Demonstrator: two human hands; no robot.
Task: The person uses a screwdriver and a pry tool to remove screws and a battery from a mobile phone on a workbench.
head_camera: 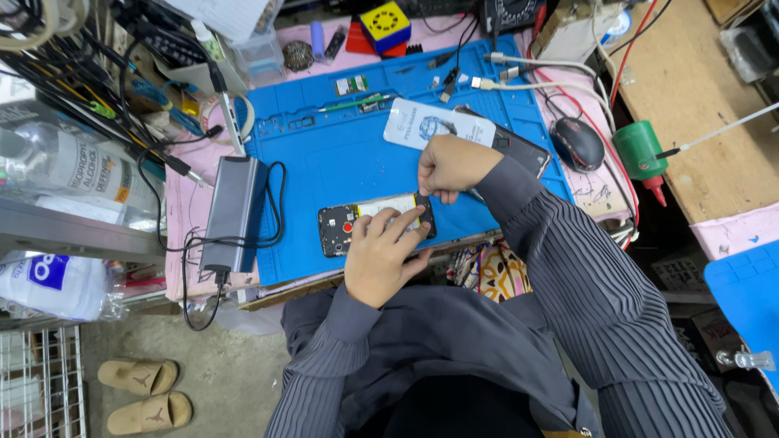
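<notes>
An opened phone (pixel 341 227) with its back off lies on the blue work mat (pixel 341 162), showing a black board and a pale battery. My left hand (pixel 381 255) rests on the phone, fingers pressing down on the battery end. My right hand (pixel 450 166) pinches at the phone's far right end, fingers closed; what sits between the fingertips is too small to tell.
A white phone back cover (pixel 434 123) and a dark phone (pixel 523 150) lie beyond my right hand. A grey power box (pixel 234 212) with cables sits at the mat's left edge. A black mouse (pixel 578 143) and a green bottle (pixel 641 154) stand to the right.
</notes>
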